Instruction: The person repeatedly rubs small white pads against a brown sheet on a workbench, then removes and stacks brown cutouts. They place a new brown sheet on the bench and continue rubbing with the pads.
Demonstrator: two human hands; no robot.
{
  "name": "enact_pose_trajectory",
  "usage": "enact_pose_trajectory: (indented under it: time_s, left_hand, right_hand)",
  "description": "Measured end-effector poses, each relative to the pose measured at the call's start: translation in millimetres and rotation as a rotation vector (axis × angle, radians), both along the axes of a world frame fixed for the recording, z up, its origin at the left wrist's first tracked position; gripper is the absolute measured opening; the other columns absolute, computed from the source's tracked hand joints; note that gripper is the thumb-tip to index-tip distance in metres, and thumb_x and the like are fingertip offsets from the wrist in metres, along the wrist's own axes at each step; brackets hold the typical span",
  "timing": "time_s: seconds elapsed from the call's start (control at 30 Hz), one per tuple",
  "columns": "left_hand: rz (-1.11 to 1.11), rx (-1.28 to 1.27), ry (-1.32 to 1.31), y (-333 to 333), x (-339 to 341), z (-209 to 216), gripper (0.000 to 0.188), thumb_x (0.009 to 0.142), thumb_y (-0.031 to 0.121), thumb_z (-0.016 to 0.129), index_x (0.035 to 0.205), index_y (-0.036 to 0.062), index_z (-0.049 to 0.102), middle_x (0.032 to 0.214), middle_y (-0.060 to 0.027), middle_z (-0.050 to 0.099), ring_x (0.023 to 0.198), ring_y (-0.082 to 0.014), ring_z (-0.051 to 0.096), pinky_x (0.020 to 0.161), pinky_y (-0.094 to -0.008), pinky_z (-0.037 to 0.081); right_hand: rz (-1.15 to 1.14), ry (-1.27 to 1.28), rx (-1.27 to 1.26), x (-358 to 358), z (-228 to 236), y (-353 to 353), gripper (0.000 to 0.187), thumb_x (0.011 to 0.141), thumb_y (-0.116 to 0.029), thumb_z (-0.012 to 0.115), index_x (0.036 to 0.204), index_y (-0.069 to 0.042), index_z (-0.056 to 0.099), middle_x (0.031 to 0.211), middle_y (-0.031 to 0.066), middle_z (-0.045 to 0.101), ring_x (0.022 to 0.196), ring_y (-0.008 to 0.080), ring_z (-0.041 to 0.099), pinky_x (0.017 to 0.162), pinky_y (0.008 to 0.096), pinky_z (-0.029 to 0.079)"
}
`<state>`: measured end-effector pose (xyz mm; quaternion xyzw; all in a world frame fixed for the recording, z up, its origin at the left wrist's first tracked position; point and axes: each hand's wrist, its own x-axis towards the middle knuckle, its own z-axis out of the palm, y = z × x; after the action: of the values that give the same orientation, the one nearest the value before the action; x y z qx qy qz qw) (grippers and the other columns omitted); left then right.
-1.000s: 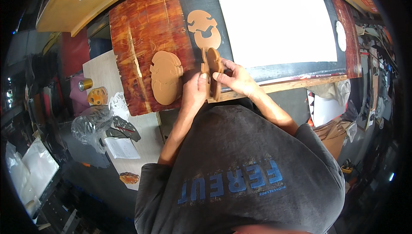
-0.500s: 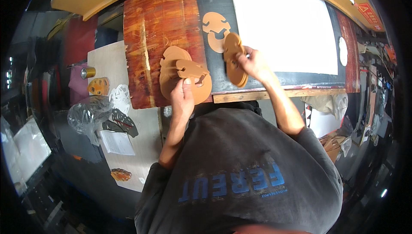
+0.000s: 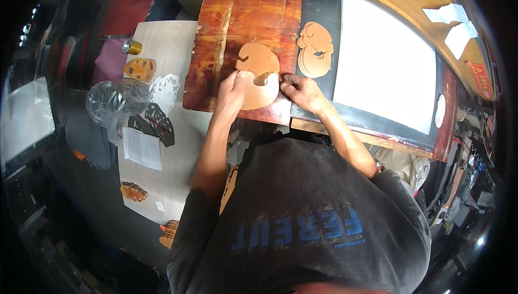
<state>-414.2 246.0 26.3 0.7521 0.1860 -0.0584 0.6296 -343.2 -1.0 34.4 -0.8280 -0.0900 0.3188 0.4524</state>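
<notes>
A stack of tan, leather-like cut-out pieces (image 3: 258, 59) with rounded ends and notched middles lies on the red-brown wooden board (image 3: 213, 51). My left hand (image 3: 232, 95) grips the left edge of the stack, thumb on top. At its right edge my right hand (image 3: 306, 94) is closed, fingers curled, thumb and forefinger pinching the rim of the pieces. The lower half of the top piece shines pale in the light. A second small stack of like tan pieces (image 3: 315, 65) lies on the black mat, just beyond my right hand.
A large white sheet (image 3: 386, 59) covers much of the black mat (image 3: 318, 2) on the right. To the left, a pale board (image 3: 167, 40) carries a gold can (image 3: 132, 47), patterned cut-outs (image 3: 140, 69), clear plastic film (image 3: 110, 105) and a paper (image 3: 141, 147). A yellow ledge (image 3: 415, 2) runs along the back.
The pieces from my right hand now lie stacked on the black mat. That hand has moved left to the stack on the wooden board. My view has shifted left.
</notes>
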Motion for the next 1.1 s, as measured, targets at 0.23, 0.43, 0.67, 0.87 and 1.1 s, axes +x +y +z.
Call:
enact_pose_trajectory:
  time_s: [0.23, 0.43, 0.67, 0.87, 1.1]
  left_hand:
    - [-0.084, 0.549, 0.382, 10, 23, 3, 0.072, 0.100, 0.056, 0.061, 0.137, -0.0056, 0.063, 0.134, -0.0314, 0.067, 0.128, -0.0461, 0.063, 0.109, -0.0506, 0.049]
    - [0.082, -0.108, 0.290, -7, 22, -21, 0.054, 0.095, 0.039, 0.079, 0.126, -0.0048, 0.072, 0.117, -0.0164, 0.077, 0.108, -0.0238, 0.073, 0.092, -0.0374, 0.057]
    - [-0.143, 0.296, 0.189, -23, 12, 5, 0.051, 0.090, 0.030, 0.082, 0.128, -0.0003, 0.069, 0.120, -0.0169, 0.076, 0.109, -0.0270, 0.073, 0.092, -0.0400, 0.057]
    - [-0.310, 0.865, -0.065, -35, -7, 47, 0.064, 0.083, 0.029, 0.085, 0.136, 0.0043, 0.061, 0.127, -0.0172, 0.067, 0.114, -0.0401, 0.066, 0.097, -0.0507, 0.053]
    - [-0.071, 0.865, -0.224, -40, -31, 15, 0.090, 0.076, 0.027, 0.089, 0.153, 0.0042, 0.048, 0.140, -0.0212, 0.056, 0.127, -0.0439, 0.054, 0.107, -0.0529, 0.047]
  right_hand:
    - [-0.254, 0.240, 0.158, 8, -20, 17, 0.043, 0.106, -0.031, 0.064, 0.130, 0.005, 0.068, 0.098, 0.0090, 0.073, 0.079, 0.0131, 0.068, 0.075, 0.0299, 0.058]
    - [-0.279, 0.386, 0.253, 7, -30, 35, 0.036, 0.108, -0.019, 0.062, 0.135, 0.005, 0.066, 0.112, 0.0095, 0.074, 0.092, 0.0142, 0.072, 0.082, 0.0282, 0.062]
    - [-0.338, 0.388, 0.360, 11, -30, 17, 0.057, 0.109, -0.029, 0.064, 0.152, 0.006, 0.050, 0.137, 0.0165, 0.067, 0.121, 0.0233, 0.067, 0.104, 0.0347, 0.056]
    - [-0.247, -0.020, 0.674, 50, -20, 11, 0.061, 0.109, -0.040, 0.064, 0.153, 0.000, 0.052, 0.145, 0.0165, 0.064, 0.134, 0.0204, 0.060, 0.115, 0.0345, 0.046]
    - [-0.554, 0.096, 0.667, 27, -72, 28, 0.053, 0.113, -0.042, 0.055, 0.129, 0.005, 0.071, 0.122, 0.0128, 0.076, 0.110, 0.0200, 0.069, 0.105, 0.0351, 0.052]
